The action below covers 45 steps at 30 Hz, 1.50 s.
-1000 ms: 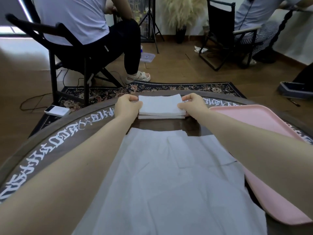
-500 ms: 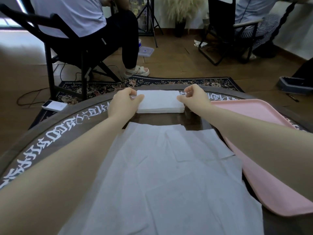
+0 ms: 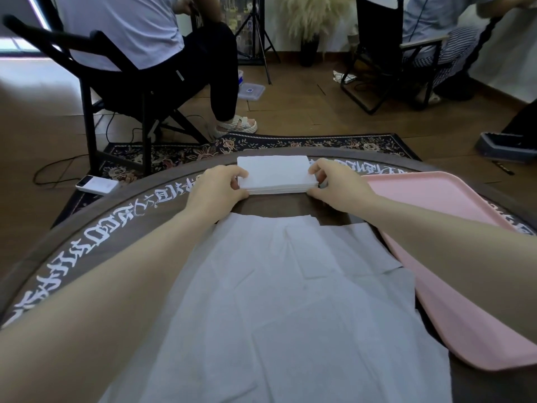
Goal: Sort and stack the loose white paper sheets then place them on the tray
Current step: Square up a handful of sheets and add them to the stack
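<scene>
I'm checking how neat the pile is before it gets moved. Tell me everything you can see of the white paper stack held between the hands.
The white paper stack is a small rectangular pile of several sheets, layered edges showing along its near side and fairly even. It lies flat at the far edge of the round table, left of the pink tray. The left hand grips its left end, the right hand its right.

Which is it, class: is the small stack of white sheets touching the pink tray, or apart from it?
Apart. In the head view, the paper stack lies on the table with the right hand between it and the pink tray.
</scene>
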Available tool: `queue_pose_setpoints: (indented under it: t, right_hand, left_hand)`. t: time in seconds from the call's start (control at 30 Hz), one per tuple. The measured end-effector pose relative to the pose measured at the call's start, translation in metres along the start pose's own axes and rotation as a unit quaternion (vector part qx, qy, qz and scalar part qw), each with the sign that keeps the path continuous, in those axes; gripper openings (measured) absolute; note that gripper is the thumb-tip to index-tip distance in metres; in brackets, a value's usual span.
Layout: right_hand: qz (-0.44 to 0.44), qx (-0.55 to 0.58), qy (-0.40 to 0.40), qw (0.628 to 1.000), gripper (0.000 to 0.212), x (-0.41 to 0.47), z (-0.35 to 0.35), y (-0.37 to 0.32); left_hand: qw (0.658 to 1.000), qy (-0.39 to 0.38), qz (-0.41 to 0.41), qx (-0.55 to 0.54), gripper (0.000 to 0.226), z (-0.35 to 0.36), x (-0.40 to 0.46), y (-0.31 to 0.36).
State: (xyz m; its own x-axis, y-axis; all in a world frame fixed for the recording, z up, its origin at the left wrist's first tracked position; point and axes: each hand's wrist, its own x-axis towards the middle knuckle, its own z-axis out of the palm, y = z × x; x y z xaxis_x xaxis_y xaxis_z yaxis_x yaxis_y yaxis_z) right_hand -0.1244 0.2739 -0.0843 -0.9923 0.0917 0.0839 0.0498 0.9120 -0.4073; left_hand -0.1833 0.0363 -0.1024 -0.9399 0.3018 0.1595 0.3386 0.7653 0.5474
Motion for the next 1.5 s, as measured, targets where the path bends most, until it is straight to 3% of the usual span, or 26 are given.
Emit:
queue_pose_setpoints:
  t: [0.1,0.27,0.33,0.43,0.6,0.8,0.97,1.0,1.1,1.17,1.4,1.5]
  right_hand:
    - [0.015,0.036,-0.002,0.999,0.031,-0.011,-0.006,0.003]
    - [0.034,0.129,-0.159,0.978,0.044,-0.039,-0.025,0.007]
    - [0.036,0.152,-0.213,0.965,0.055,-0.044,-0.029,0.001]
    - [0.046,0.127,-0.274,0.952,0.066,-0.046,-0.026,-0.017]
    - [0.077,0.082,-0.323,0.940,0.065,-0.038,-0.024,-0.038]
    - [0.097,0.153,-0.288,0.940,0.043,-0.027,-0.017,-0.060]
    - [0.070,0.059,-0.276,0.957,0.079,-0.031,-0.005,-0.069]
    - [0.049,0.063,-0.268,0.960,0.074,-0.032,-0.002,-0.069]
    - [-0.015,0.126,-0.231,0.965,0.028,-0.038,0.000,-0.065]
    - [-0.020,0.163,-0.203,0.965,0.035,-0.043,0.001,-0.063]
    - [0.035,0.257,-0.122,0.958,0.031,-0.052,0.008,-0.062]
    - [0.049,0.288,-0.147,0.945,0.030,-0.052,0.004,-0.056]
  left_hand:
    - [0.999,-0.023,-0.013,-0.025,0.052,-0.017,-0.014,0.004]
    - [0.994,-0.080,0.072,0.005,0.047,-0.049,-0.090,0.016]
    - [0.988,-0.104,0.111,0.012,0.059,-0.055,-0.132,0.024]
    - [0.980,-0.146,0.124,0.047,0.078,-0.052,-0.175,0.030]
    - [0.977,-0.156,0.120,0.080,0.076,-0.042,-0.196,0.028]
    - [0.974,-0.153,0.145,0.086,0.078,-0.039,-0.194,0.024]
    - [0.973,-0.151,0.146,0.096,0.073,-0.037,-0.195,0.021]
    - [0.972,-0.153,0.144,0.102,0.071,-0.036,-0.196,0.021]
    - [0.963,-0.168,0.152,0.144,0.067,-0.032,-0.198,0.020]
    - [0.960,-0.172,0.157,0.154,0.066,-0.031,-0.198,0.021]
    - [0.956,-0.174,0.168,0.164,0.062,-0.029,-0.197,0.023]
    - [0.953,-0.178,0.182,0.166,0.061,-0.029,-0.199,0.024]
